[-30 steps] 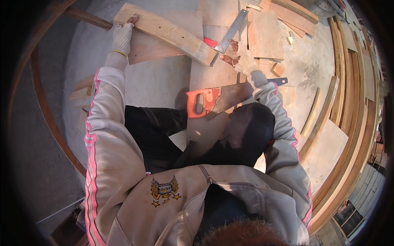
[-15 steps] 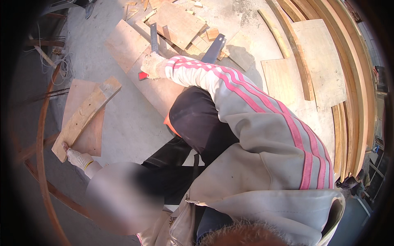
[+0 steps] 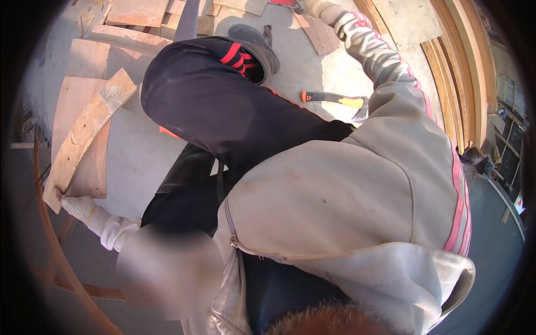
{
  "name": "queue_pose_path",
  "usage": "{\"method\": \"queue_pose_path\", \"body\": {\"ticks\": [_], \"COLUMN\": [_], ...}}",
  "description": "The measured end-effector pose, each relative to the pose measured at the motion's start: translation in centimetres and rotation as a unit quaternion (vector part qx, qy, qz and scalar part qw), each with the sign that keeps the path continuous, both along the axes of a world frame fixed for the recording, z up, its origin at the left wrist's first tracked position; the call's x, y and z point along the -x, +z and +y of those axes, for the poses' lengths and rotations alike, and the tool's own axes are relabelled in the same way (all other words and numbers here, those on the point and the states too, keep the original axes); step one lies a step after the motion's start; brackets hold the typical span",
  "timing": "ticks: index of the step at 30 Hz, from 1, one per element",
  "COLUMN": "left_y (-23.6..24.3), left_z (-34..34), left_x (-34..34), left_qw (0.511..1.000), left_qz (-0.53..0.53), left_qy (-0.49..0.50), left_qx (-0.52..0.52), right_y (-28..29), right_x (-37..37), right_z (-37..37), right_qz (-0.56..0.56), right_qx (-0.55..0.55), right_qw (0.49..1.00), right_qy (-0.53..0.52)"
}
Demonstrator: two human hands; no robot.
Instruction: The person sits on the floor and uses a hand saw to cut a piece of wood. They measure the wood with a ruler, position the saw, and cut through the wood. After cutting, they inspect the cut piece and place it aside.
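Note:
My left hand (image 3: 75, 204) grips the lower end of a rough wooden plank (image 3: 89, 131), which lies angled across a plywood piece (image 3: 95, 173) on the left. My right arm stretches up to the top edge of the view, where my right hand (image 3: 317, 8) is near a small red object (image 3: 282, 2); its fingers are too cut off and small to make out. A saw blade (image 3: 187, 19) shows behind my bent knee, with a bit of orange handle (image 3: 167, 131) below it. A hatchet (image 3: 332, 98) with orange, black and yellow handle lies beside my right leg.
Plywood offcuts (image 3: 134, 11) lie across the top left, and another board (image 3: 317, 33) below my right hand. Long timber lengths (image 3: 463, 67) line the right side. My boot (image 3: 257, 53) rests on the concrete floor (image 3: 304, 70). Curved reddish strips (image 3: 53, 240) run along the dark left edge.
My right hand has moved from the middle to the far upper right, and my body and view have turned. My left hand stays on the plank. The hatchet has come into sight.

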State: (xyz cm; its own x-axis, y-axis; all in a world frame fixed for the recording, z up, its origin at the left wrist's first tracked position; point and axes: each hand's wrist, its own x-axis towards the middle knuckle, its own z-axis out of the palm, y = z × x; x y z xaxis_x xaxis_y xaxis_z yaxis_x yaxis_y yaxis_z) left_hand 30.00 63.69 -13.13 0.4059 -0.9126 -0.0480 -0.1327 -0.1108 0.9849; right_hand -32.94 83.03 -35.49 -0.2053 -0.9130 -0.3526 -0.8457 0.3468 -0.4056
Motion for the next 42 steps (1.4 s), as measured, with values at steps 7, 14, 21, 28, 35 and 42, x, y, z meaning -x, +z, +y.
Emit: {"method": "queue_pose_path", "body": {"ticks": [7, 14, 21, 28, 35, 42], "left_y": [1.1, -0.9, -2.0, -5.5, -9.6, -13.0], "left_z": [-1.5, -1.5, -4.2, -4.8, -5.4, -5.8], "left_x": [3.3, 0.8, -1.1, -3.1, -3.6, -3.9], "left_qw": [0.997, 0.996, 0.993, 0.993, 0.991, 0.948], "left_qz": [-0.058, 0.043, 0.107, 0.087, 0.040, 0.293], "left_qy": [-0.001, -0.063, -0.037, 0.050, 0.059, 0.115], "left_qx": [0.058, -0.035, -0.042, -0.063, -0.115, -0.050], "right_y": [-0.9, 3.2, 7.5, 16.5, 20.0, 10.3], "right_x": [1.2, -7.0, -9.1, -14.5, -23.4, -23.4], "right_z": [1.2, -5.4, 2.1, -6.7, -18.2, -27.1], "right_qz": [-0.094, -0.391, -0.287, -0.311, -0.101, 0.010], "right_qx": [0.035, 0.149, 0.218, 0.255, 0.150, 0.028], "right_qw": [0.994, 0.908, 0.928, 0.915, 0.927, 0.916], "right_qy": [-0.031, 0.027, -0.089, -0.035, 0.329, 0.400]}}
